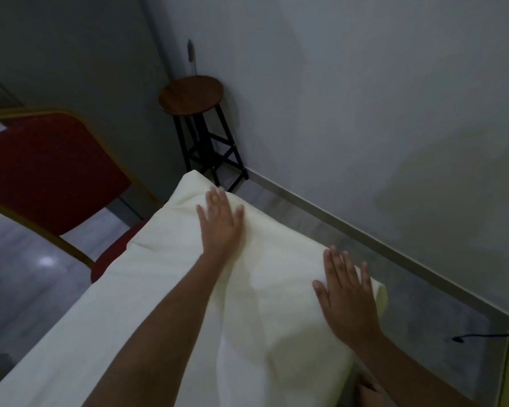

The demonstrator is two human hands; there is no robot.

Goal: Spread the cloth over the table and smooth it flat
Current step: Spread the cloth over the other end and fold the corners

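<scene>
Only bare parts are seen: left hand (221,221), right hand (346,295), forearms uncovered to the frame edge; finer detail is blurred.

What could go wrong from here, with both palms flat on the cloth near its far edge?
1. The left hand and right hand lie flat with no grip on the cloth, so a hard outward push could drag it off toward the wall side.
2. A soft fold runs between the hands; pressing straight down may set it as a crease.
3. The cloth's left edge hangs by the red chair and could catch on its seat.
</scene>
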